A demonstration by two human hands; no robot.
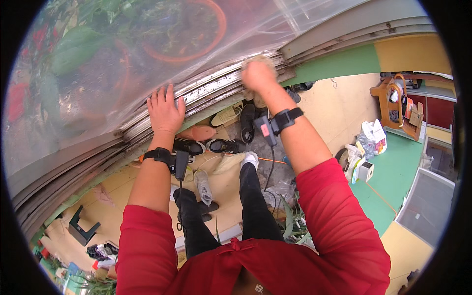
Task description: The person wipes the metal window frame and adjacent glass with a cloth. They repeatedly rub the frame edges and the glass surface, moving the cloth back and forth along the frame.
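A metal sliding-window track [212, 83] with dark grime runs diagonally before me. On its right part my right hand [259, 75] grips a pale, dirty cloth [263, 60], slightly blurred. Fingers apart, my left hand [166, 112] lies flat on the track's left part, against the lower edge of a clear plastic sheet [121, 81]. Behind the sheet are leafy plants and round orange-brown pots [221, 22]. Grey window frames [354, 31] stand at both ends of the bare stretch of track.
Shoes [225, 145] lie on the floor below the ledge, near my feet. A dark plastic stool [83, 226] is at the lower left. On the right are plastic bags [374, 136], a wooden chair [391, 99] and a screen panel [429, 204]. Cables hang from both wrist devices.
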